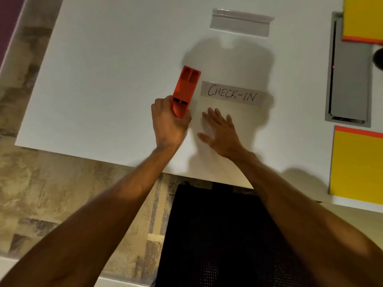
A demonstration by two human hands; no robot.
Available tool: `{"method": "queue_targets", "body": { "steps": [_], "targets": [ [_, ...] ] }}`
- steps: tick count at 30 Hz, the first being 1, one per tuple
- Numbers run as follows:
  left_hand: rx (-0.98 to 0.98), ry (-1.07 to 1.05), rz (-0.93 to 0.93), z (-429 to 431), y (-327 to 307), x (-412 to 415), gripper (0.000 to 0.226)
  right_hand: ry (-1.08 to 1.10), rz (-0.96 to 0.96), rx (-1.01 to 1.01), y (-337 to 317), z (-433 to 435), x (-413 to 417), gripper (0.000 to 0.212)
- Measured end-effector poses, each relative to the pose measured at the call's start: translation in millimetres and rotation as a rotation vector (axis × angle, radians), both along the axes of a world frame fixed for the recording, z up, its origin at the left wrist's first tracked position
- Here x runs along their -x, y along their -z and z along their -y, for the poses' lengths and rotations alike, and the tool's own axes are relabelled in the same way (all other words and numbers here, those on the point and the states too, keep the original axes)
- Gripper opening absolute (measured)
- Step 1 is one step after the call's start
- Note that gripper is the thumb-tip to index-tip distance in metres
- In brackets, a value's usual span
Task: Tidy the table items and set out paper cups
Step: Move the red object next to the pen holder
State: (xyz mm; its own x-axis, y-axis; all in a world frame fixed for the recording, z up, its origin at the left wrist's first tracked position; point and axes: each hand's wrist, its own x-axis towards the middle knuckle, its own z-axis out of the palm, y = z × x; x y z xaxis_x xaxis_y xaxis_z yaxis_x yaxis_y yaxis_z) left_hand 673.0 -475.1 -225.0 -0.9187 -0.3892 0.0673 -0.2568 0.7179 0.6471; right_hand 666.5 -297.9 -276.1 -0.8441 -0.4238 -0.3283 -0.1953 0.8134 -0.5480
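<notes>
White counter (103, 79) seen from above, with both bare forearms reaching in from the lower edge. Left hand (169, 125): fingers curled round the near end of an orange plastic piece (185, 88), which it grips. The piece is long and ribbed with open recesses, and it points away from the person, its far end lying over the counter just left of the paper strip. Right hand (220, 131): open, fingers straight and slightly spread, palm down on the counter just beside the left hand. Its fingertips (211, 111) lie close below a paper strip (232, 93) lettered "CHECK-IN", which lies flat near the middle of the counter. Farther off, toward the far edge, a clear plastic sign holder (240, 22) lies well apart from the strip. At the right, a grey cable hatch (350, 79) is set into the counter between two yellow panels with orange edges, one beyond it (362, 17) and one nearer (356, 166). Below the counter edge: a black mesh chair (217, 235) on a mottled floor (51, 183).
</notes>
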Motion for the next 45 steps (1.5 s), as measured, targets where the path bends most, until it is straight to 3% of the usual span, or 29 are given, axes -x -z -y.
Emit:
{"method": "queue_targets", "body": {
  "steps": [4,8,11,18,21,26,31,37,45],
  "targets": [
    [0.027,0.112,-0.046,-24.0,-13.0,-22.8,0.036,0.533,0.164,0.530,-44.1,-6.9,-4.5,0.060],
    [0.027,0.224,-0.104,-62.7,-22.1,-33.9,0.049,0.809,0.318,0.845,-73.5,-33.1,-15.6,0.052],
    [0.127,0.327,-0.143,-94.9,-24.3,-40.2,0.059,0.922,0.392,0.964,-86.0,-60.4,-23.2,0.050],
    [0.497,0.625,-0.377,-166.9,-17.9,-46.5,0.050,1.197,0.452,0.990,-101.5,-134.3,-37.3,0.060],
    [0.499,0.743,-0.367,-195.9,-19.5,-43.4,0.058,1.268,0.413,0.962,-102.5,-165.8,-40.4,0.062],
    [0.370,0.795,-0.209,-238.7,-14.3,-35.9,0.090,1.378,0.242,0.820,-97.5,-222.5,-34.6,0.059],
    [0.249,0.756,-0.117,-279.4,5.4,-16.9,0.079,1.401,0.064,0.605,-90.1,-295.7,-16.4,0.048],
    [0.327,0.765,0.182,-322.0,48.8,21.4,0.077,1.246,-0.106,0.227,-77.6,-375.1,19.8,0.057],
    [0.560,0.680,0.234,-341.1,85.7,42.0,0.079,0.980,-0.118,-0.159,-50.1,-435.6,80.2,0.077]
  ]
}}
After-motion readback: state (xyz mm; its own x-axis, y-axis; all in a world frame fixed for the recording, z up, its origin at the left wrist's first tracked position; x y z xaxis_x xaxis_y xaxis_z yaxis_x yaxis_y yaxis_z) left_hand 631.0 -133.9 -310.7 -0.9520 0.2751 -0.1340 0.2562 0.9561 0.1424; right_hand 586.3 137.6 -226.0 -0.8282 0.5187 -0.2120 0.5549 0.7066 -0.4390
